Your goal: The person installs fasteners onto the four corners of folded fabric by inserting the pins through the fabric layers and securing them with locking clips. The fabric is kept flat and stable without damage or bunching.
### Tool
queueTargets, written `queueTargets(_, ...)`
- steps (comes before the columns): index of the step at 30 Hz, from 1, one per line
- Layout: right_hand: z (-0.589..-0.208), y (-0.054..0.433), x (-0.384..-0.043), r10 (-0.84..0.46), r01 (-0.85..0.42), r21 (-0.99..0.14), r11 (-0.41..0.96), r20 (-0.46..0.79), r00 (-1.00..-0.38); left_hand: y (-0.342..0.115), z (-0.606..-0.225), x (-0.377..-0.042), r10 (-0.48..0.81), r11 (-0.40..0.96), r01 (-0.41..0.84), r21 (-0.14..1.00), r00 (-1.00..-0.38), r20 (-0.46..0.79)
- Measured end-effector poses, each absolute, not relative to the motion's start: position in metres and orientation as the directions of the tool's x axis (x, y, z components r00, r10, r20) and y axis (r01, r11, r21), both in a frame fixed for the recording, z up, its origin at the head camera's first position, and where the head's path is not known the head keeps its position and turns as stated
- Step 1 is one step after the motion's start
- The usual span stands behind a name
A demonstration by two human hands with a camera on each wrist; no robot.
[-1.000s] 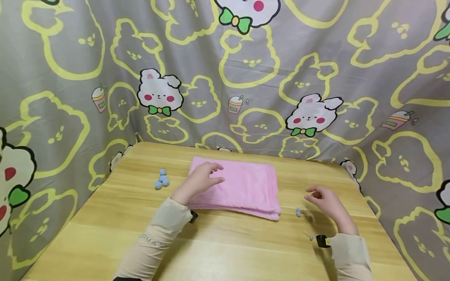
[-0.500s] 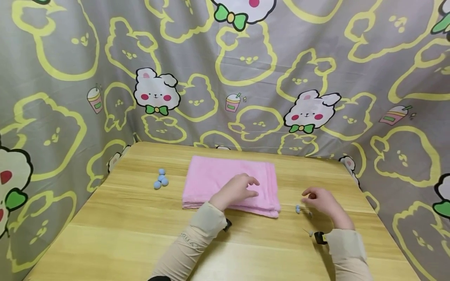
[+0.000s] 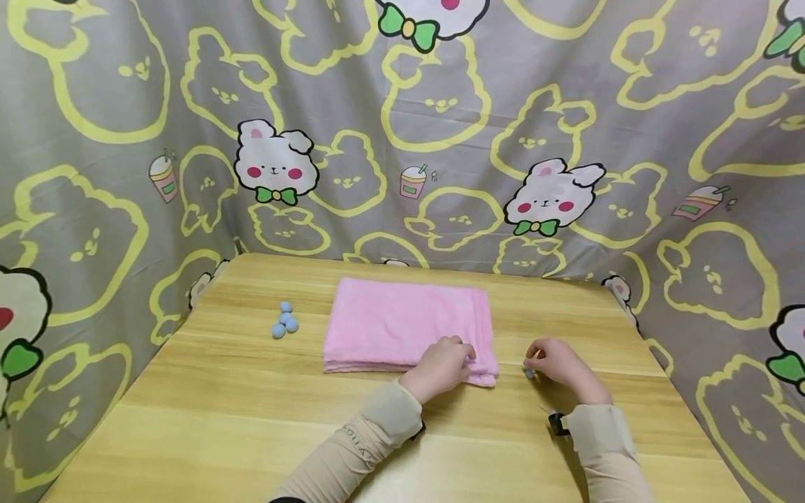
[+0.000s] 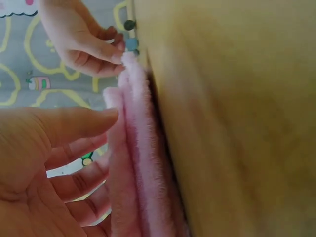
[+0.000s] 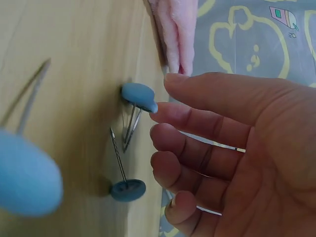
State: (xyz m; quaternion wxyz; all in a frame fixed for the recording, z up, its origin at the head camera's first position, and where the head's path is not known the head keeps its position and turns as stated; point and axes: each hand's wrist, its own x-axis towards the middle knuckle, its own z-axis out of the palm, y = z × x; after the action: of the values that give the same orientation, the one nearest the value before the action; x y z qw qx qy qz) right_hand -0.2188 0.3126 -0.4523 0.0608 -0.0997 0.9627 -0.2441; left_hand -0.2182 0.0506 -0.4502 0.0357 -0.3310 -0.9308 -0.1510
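A folded pink fleece blanket lies on the table. My left hand is at its near right part; in the left wrist view the thumb lies against the fleece's folded edge, the fingers loosely bent. To the blanket's right, my right hand reaches down to several blue-headed twist pins. In the right wrist view its fingertips are at the head of one pin, without a plain grip. Another pin lies below it, and a large blurred pin is close to the camera.
Several round blue pieces sit together on the table left of the blanket. The wooden table is enclosed by a grey curtain printed with cartoon bears and rabbits. A black wrist camera is strapped under the right wrist.
My left hand has moved right across the blanket and come down near its right front corner. My right hand has shifted slightly left and lowered to the pins.
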Motion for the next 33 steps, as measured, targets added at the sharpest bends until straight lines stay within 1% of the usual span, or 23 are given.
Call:
queueTargets(5, -0.456, 0.311, -0.220, -0.220, -0.153, -0.474, 0.867, -0.088, -0.972, 0.051, -0.454, -0.219, 0.584, 0.749, 0.605, 0.271, -0.795, 0.162)
queueTargets(11, -0.454, 0.308, -0.218, -0.191, -0.110, -0.477, 0.872, -0.125, -0.974, 0.050, -0.455, -0.219, 0.568, 0.752, 0.589, 0.294, -0.807, 0.162)
queueTargets(13, -0.451, 0.308, -0.216, -0.173, -0.092, -0.474, 0.876, -0.131, -0.976, 0.050, -0.455, -0.218, 0.567, 0.756, 0.585, 0.294, -0.809, 0.155)
queueTargets(18, -0.445, 0.309, -0.212, -0.177, -0.099, -0.482, 0.870, -0.119, -0.977, 0.051, -0.454, -0.218, 0.565, 0.762, 0.581, 0.285, -0.812, 0.146)
queueTargets(24, -0.450, 0.305, -0.215, -0.169, -0.077, -0.466, 0.881, -0.158, -0.973, 0.052, -0.455, -0.218, 0.561, 0.768, 0.575, 0.282, -0.816, 0.136)
queueTargets(28, -0.454, 0.301, -0.216, -0.160, -0.079, -0.452, 0.888, -0.142, -0.977, 0.052, -0.455, -0.218, 0.560, 0.767, 0.574, 0.287, -0.817, 0.138)
queueTargets(33, -0.451, 0.298, -0.213, -0.155, -0.077, -0.449, 0.890, -0.141, -0.978, 0.051, -0.456, -0.220, 0.550, 0.759, 0.566, 0.322, -0.822, 0.149)
